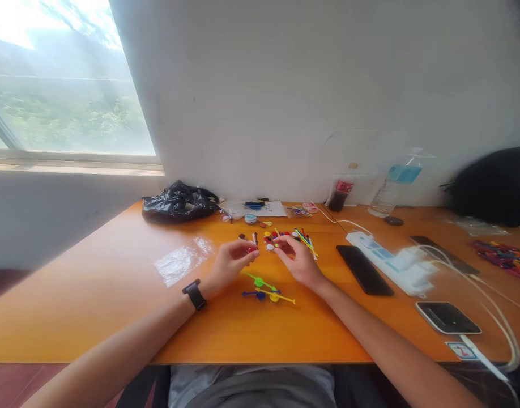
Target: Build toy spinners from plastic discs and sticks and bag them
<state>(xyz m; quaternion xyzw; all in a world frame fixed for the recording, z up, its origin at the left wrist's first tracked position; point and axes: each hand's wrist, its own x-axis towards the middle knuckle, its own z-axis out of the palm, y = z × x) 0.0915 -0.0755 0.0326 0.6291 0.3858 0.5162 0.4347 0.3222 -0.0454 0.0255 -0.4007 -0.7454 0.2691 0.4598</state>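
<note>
My left hand (232, 262), a black watch on its wrist, pinches a small red piece at its fingertips. My right hand (296, 258) is closed too, fingers pinched on another small red piece close to the left one. Just beyond both hands lies a scatter of small coloured discs and thin sticks (292, 235). Nearer me, on the orange table (94, 294), lie three assembled pieces: a green disc on a stick (259, 281), a blue one (260, 294) and a yellow one (275, 297).
A black plastic bag (179, 203) sits at the back left, a clear plastic sheet (181, 260) near it. Right of my hands: a black phone (364, 269), a white power strip (391, 260) with cables, another phone (447, 317), two bottles (393, 184) by the wall, a black bag (493, 187).
</note>
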